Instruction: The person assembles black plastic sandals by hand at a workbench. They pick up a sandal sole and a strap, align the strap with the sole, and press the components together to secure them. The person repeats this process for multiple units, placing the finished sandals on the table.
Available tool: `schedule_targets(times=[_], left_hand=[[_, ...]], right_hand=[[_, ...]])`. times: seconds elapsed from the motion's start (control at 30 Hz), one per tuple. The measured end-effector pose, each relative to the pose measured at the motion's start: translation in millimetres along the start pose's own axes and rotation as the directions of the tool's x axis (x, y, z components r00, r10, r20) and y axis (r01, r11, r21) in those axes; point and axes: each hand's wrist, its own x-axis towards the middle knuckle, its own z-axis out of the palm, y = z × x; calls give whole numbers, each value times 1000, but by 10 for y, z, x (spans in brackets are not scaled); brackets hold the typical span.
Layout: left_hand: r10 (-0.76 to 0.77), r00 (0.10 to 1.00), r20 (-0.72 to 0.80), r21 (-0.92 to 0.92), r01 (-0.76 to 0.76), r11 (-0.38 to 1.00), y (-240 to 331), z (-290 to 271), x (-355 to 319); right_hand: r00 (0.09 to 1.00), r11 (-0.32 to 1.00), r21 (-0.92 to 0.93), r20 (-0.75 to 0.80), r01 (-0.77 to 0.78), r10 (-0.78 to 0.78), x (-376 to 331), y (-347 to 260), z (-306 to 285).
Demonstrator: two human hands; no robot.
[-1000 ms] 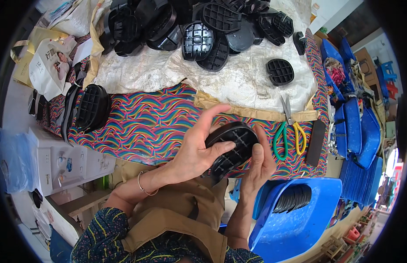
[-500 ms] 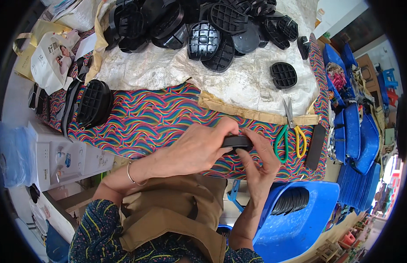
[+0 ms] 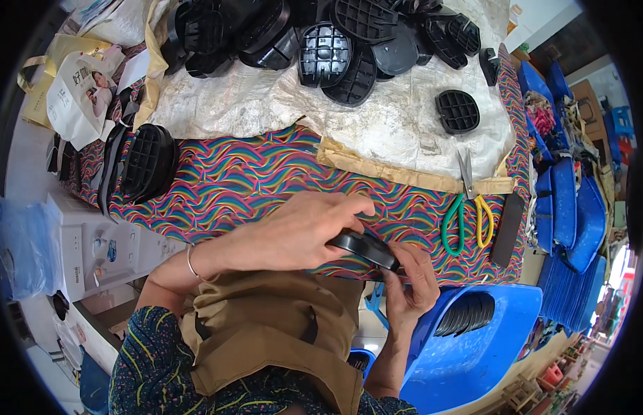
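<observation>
Over the near table edge, head view: my left hand and right hand are both clamped on a black plastic piece held edge-on, at 5 o'clock from the grid-faced stack — scissors lie at its 3 o'clock. It looks stiff, light, smooth — I'd grip the rim

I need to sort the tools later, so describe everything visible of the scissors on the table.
The scissors lie flat on the right part of the table, apart from both hands. Their grey metal blades are closed and point away from the person, tips resting on the crinkled pale sheet and its tan paper edge. One loop handle is green, the other yellow, both looking like plastic, and they rest on the colourful wavy cloth. A flat black bar lies just to their right; whether it touches them is unclear.
</observation>
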Motion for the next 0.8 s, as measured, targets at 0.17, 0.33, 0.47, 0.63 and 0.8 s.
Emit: schedule_targets(times=[0.17,0.33,0.47,0.63,0.8], left_hand=[[-36,996,-79,-55,31,998,-5,87,-33],[10,988,-153,-80,-23,997,-50,198,-28],[95,958,-272,-72,-119,990,-30,273,-2],[69,966,-247,-146,-108,983,-16,255,0],[-2,980,-201,-212,-42,976,-80,282,-9]], right_hand=[[990,989,-134,134,57,-39,245,-211,-34],[963,986,-70,235,152,-131,182,-62,-15],[979,984,-149,190,102,-73,213,-111,-71],[982,989,-144,191,31,-3,344,-314,12],[972,984,-119,212,130,-103,315,-171,97]])
